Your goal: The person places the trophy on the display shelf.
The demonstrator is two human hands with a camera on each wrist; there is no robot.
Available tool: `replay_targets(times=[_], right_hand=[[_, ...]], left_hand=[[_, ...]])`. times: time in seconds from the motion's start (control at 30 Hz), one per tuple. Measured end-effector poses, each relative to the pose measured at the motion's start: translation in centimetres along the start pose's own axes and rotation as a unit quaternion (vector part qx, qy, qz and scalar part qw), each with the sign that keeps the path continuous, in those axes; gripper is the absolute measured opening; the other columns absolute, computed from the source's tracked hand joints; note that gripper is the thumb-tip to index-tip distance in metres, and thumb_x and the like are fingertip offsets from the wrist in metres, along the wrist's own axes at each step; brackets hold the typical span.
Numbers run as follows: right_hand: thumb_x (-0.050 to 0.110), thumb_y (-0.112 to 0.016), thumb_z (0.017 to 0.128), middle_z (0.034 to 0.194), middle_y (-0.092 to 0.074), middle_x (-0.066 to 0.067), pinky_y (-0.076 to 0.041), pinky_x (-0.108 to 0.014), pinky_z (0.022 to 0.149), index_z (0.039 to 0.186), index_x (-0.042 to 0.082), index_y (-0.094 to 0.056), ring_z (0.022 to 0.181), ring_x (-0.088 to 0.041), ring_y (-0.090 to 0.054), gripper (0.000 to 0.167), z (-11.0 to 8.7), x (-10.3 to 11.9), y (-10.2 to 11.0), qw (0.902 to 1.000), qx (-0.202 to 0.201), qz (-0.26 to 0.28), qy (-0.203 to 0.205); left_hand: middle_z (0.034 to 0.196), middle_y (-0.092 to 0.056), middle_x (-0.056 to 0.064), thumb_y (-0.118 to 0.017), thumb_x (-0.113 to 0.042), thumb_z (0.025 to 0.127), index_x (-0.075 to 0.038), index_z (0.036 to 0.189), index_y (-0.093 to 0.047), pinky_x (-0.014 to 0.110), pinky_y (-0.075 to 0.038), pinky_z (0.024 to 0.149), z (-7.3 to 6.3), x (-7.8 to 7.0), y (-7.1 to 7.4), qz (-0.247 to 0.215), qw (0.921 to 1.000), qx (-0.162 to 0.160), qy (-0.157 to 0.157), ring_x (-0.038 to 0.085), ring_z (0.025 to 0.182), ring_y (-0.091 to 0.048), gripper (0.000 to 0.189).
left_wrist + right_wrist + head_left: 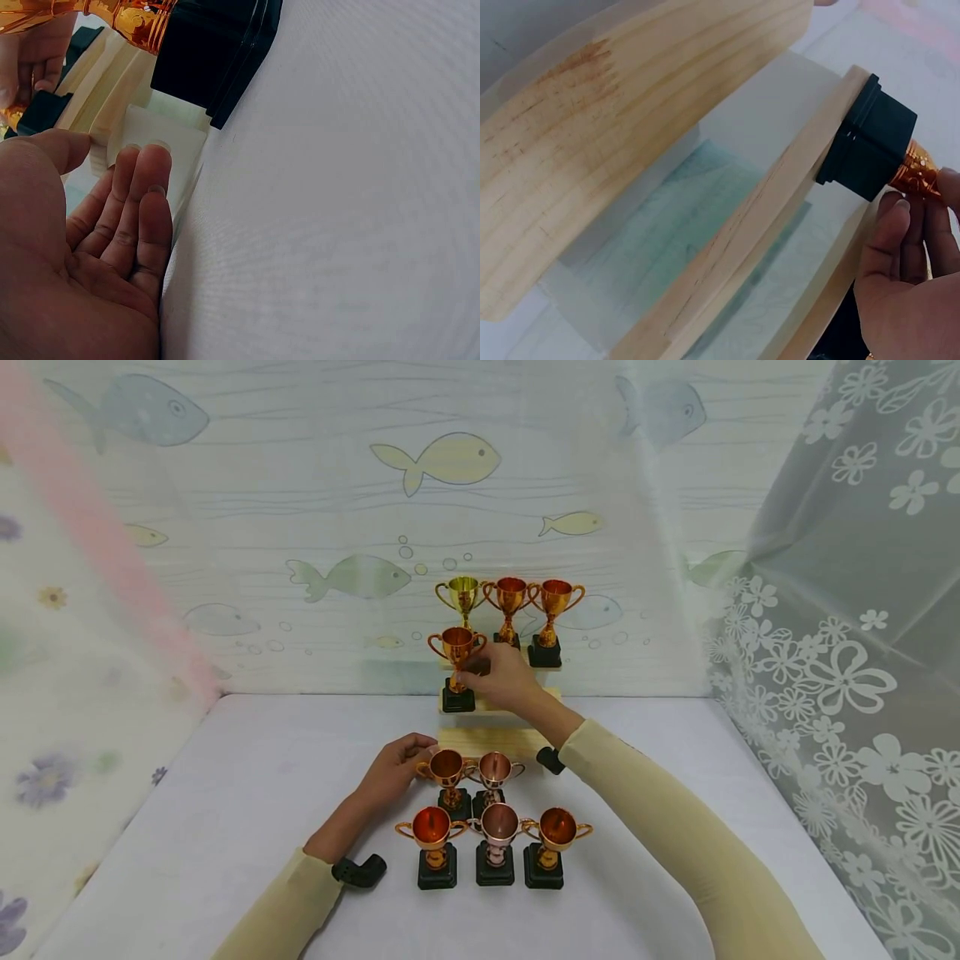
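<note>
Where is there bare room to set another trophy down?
The bottom shelf is bare, behind the front trophies. The middle shelf is bare right of the held trophy, though the right hand reaches across. The table is open left of the left hand and right of the right sleeve. Crowded: the top shelf and around the front trophies.

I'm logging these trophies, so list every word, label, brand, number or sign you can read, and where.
None is readable in any view.
Orange-gold trophy in the right hand: no legible text.
Wooden display stand: only grain and marks.
Fish-patterned curtain: drawings only.
Other trophies: any fine print is too small to read.
</note>
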State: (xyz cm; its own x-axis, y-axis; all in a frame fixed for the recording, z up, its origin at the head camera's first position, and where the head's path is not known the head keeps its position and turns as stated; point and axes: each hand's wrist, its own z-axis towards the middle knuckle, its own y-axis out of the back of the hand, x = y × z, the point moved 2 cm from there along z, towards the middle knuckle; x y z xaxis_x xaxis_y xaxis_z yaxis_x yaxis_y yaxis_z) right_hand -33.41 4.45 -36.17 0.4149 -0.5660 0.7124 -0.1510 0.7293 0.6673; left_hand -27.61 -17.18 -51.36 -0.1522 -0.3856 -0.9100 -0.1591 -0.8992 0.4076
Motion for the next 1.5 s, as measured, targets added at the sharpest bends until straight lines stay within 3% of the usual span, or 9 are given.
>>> replay_targets(times=[0.3,0.5,0.8,0.97,1.17,1.33,1.5], right_hand=[[0.022,-0.076,0.100,0.113,-0.075,-0.009,-0.057,-0.041,0.091,0.119,0.005,-0.077,0.101,-0.024,-0.071,0.026,-1.0,-0.5,0.8,0.9995,0.002,0.009,0.030],[0.021,-0.076,0.100,0.114,-0.074,-0.010,-0.058,-0.040,0.090,0.122,0.003,-0.074,0.102,-0.023,-0.071,0.029,-2.4,-1.1,1.5,0.9993,-0.005,0.029,0.023],[0.018,-0.072,0.103,0.108,-0.072,-0.008,-0.056,-0.035,0.082,0.116,0.007,-0.071,0.096,-0.028,-0.069,0.017,-4.9,-2.3,2.6,0.9951,-0.030,0.091,0.021],[0.015,-0.070,0.104,0.105,-0.072,-0.011,-0.055,-0.034,0.079,0.114,0.003,-0.070,0.098,-0.042,-0.068,0.016,-6.2,-3.0,3.0,0.9910,-0.017,0.131,0.022],[0.015,-0.067,0.105,0.106,-0.069,-0.016,-0.055,-0.040,0.084,0.117,0.003,-0.068,0.093,-0.034,-0.068,0.017,-8.0,-3.5,3.7,0.9856,-0.001,0.169,0.015],[0.016,-0.064,0.108,0.106,-0.066,-0.020,-0.054,-0.051,0.087,0.119,0.003,-0.066,0.097,-0.045,-0.065,0.018,-10.0,-4.3,4.3,0.9796,0.035,0.197,0.023],[0.014,-0.064,0.108,0.103,-0.065,-0.020,-0.054,-0.045,0.083,0.114,0.000,-0.066,0.094,-0.046,-0.063,0.015,-11.7,-5.5,4.5,0.9730,0.050,0.220,0.048]], left_hand=[[0.110,-0.074,0.007,-0.060,-0.022,0.110,-0.005,0.130,-0.069,0.030,-0.050,0.081,0.1,0.0,0.0,-0.002,1.0000,0.002,-0.008,0.017,0.093,-0.066,0.028],[0.109,-0.074,0.006,-0.060,-0.021,0.110,-0.004,0.129,-0.069,0.030,-0.050,0.080,0.1,-0.1,-0.1,0.004,1.0000,0.001,-0.006,0.016,0.092,-0.065,0.028],[0.104,-0.075,0.005,-0.061,-0.025,0.110,-0.005,0.128,-0.069,0.032,-0.049,0.081,0.2,-0.2,-0.1,0.005,0.9999,0.002,-0.008,0.017,0.092,-0.066,0.029],[0.104,-0.076,0.004,-0.061,-0.025,0.110,-0.006,0.129,-0.069,0.033,-0.048,0.082,0.1,0.0,0.0,0.010,0.9999,0.000,-0.004,0.017,0.091,-0.065,0.028],[0.106,-0.076,0.006,-0.060,-0.025,0.110,-0.005,0.129,-0.069,0.032,-0.049,0.081,-0.1,0.0,0.0,0.001,1.0000,0.002,-0.005,0.017,0.093,-0.066,0.029],[0.106,-0.076,0.005,-0.060,-0.025,0.110,-0.005,0.129,-0.069,0.032,-0.049,0.081,-0.1,0.0,-0.1,0.002,1.0000,0.002,-0.005,0.017,0.092,-0.066,0.028],[0.104,-0.076,0.005,-0.061,-0.023,0.110,-0.005,0.128,-0.069,0.032,-0.050,0.080,-0.1,0.0,-0.1,0.001,1.0000,-0.002,-0.003,0.017,0.090,-0.066,0.027]])
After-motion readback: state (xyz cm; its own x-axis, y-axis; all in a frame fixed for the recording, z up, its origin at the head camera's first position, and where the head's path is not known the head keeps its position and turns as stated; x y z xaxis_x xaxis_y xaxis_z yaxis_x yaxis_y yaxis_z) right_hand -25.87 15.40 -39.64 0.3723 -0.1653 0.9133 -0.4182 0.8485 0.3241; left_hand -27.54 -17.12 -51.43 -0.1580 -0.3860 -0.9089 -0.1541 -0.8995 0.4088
